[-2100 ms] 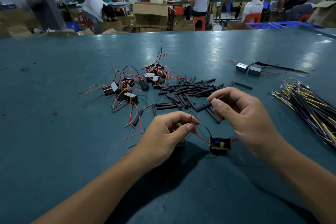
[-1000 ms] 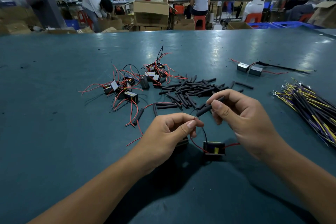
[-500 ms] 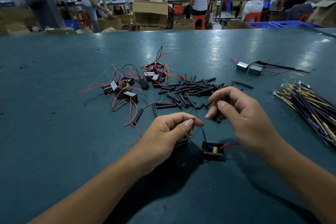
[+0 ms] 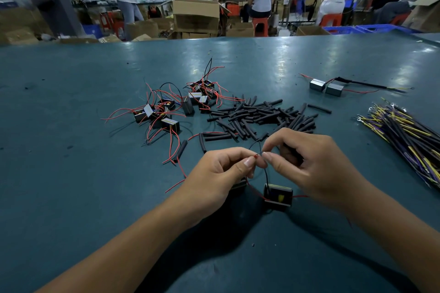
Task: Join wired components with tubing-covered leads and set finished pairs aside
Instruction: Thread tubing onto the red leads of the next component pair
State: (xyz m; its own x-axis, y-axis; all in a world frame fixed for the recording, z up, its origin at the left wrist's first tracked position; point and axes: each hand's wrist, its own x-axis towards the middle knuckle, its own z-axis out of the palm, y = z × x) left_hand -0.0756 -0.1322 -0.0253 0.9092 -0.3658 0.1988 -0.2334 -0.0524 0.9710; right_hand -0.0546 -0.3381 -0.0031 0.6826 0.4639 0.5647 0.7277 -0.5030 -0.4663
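Note:
My left hand [image 4: 221, 171] pinches the stripped tip of a red lead between thumb and forefinger. My right hand [image 4: 307, 162] pinches a thin black lead right beside it, the two fingertips almost touching. That black lead runs down to a small black boxed component [image 4: 278, 197] lying on the table [image 4: 71, 197] below my hands. A second component [image 4: 238, 184] is mostly hidden under my left hand. Whether my right hand still holds a black tube in its curled fingers is hidden.
A heap of black tubing pieces [image 4: 259, 116] lies just beyond my hands. Several red-wired components [image 4: 166, 112] lie at the left. A joined pair [image 4: 326, 87] sits at the far right. A bundle of yellow and purple wires [image 4: 404, 135] lies along the right edge.
My right hand has come down and leftward from the tubing heap to meet my left hand at the lead tips. The black tube it held is no longer visible.

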